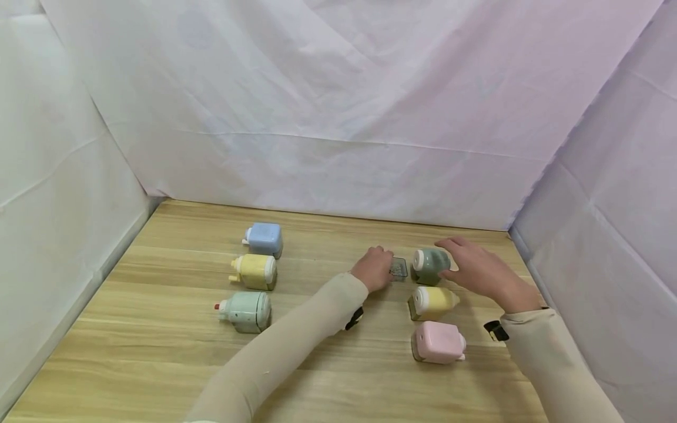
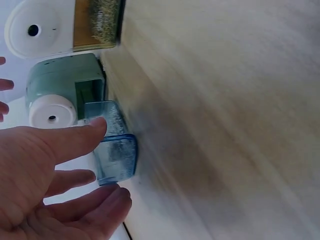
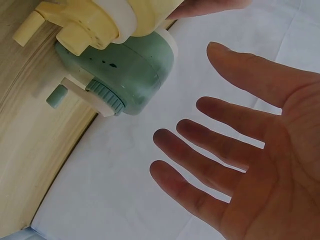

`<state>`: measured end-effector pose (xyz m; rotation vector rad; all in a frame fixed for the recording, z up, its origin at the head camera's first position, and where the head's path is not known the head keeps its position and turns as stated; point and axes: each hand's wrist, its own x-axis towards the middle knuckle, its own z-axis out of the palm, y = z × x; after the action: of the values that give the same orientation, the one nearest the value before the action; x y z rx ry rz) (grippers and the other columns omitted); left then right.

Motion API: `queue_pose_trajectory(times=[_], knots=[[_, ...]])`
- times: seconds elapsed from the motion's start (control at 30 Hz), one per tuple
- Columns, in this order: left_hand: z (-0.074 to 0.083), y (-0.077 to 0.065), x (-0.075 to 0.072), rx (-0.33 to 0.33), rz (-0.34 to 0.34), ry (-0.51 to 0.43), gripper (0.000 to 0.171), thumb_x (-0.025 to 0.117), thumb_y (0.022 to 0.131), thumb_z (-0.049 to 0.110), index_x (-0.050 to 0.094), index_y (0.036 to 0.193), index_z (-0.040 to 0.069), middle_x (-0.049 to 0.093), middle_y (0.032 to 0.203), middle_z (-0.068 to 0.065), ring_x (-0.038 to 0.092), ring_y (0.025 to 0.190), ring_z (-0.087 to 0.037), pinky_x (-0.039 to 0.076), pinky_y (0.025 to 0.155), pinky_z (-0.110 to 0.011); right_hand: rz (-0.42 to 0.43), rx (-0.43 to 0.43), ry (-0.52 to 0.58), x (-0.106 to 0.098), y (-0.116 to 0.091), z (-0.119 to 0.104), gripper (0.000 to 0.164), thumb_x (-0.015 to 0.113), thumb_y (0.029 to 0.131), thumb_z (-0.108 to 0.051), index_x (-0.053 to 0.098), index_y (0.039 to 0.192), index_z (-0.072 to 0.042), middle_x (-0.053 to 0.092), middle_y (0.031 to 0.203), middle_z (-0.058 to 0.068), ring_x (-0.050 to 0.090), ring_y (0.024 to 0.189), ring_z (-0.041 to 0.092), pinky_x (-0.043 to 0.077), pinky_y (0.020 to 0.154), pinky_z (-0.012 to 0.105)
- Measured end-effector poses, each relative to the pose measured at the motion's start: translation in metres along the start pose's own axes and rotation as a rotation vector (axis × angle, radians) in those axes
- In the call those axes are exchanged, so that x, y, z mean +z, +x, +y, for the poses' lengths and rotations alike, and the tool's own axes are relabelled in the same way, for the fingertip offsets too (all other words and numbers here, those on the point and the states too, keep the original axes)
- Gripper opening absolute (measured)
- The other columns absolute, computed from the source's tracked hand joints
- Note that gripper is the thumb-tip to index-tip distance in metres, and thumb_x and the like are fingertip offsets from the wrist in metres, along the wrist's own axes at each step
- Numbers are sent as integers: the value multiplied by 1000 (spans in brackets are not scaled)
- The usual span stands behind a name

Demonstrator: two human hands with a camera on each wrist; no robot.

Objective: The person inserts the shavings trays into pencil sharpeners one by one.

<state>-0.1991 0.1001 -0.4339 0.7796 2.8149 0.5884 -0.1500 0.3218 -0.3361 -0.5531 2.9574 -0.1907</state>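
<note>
In the head view, a dark green pencil sharpener (image 1: 432,266) stands at the right with its white face turned left. A clear bluish drawer (image 2: 117,157) lies just left of it, in front of the sharpener's square opening. My left hand (image 1: 374,268) holds the drawer by its edges, thumb on one side and curved fingers on the other. My right hand (image 1: 483,273) hovers right of the green sharpener, fingers straight and spread. In the right wrist view a gap shows between those fingers (image 3: 197,185) and the sharpener's crank side.
Nearer me on the right are a yellow sharpener (image 1: 433,302) and a pink sharpener (image 1: 440,342). A blue sharpener (image 1: 264,238), another yellow sharpener (image 1: 255,271) and a pale green sharpener (image 1: 247,311) line the left. White cloth (image 1: 338,170) borders the wooden table (image 1: 158,364).
</note>
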Motion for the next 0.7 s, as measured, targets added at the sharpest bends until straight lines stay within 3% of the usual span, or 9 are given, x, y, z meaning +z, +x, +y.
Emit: queue_pose_trajectory(times=[0.13, 0.4, 0.7], knots=[[-2, 1, 2, 2, 10, 1, 27, 82, 97, 19, 77, 117, 2, 72, 106, -10, 65, 96, -20, 58, 85, -31, -5, 8, 6, -1, 0, 1, 64, 81, 96, -20, 55, 149, 5, 56, 150, 34, 59, 131, 57, 53, 100, 70], [-5, 3, 6, -12, 30, -55, 33, 84, 96, 19, 75, 123, 1, 73, 109, -9, 66, 94, -17, 58, 81, -27, -42, 42, 8, -3, 5, 3, 67, 80, 98, -20, 52, 153, 4, 52, 153, 36, 58, 133, 58, 53, 101, 71], [-7, 2, 7, -28, 15, -75, 43, 81, 98, 16, 69, 137, 0, 74, 123, -14, 72, 109, -21, 61, 88, -29, -51, 34, 26, 3, 11, 12, 68, 81, 96, -20, 52, 153, 5, 53, 152, 37, 55, 135, 58, 51, 103, 71]])
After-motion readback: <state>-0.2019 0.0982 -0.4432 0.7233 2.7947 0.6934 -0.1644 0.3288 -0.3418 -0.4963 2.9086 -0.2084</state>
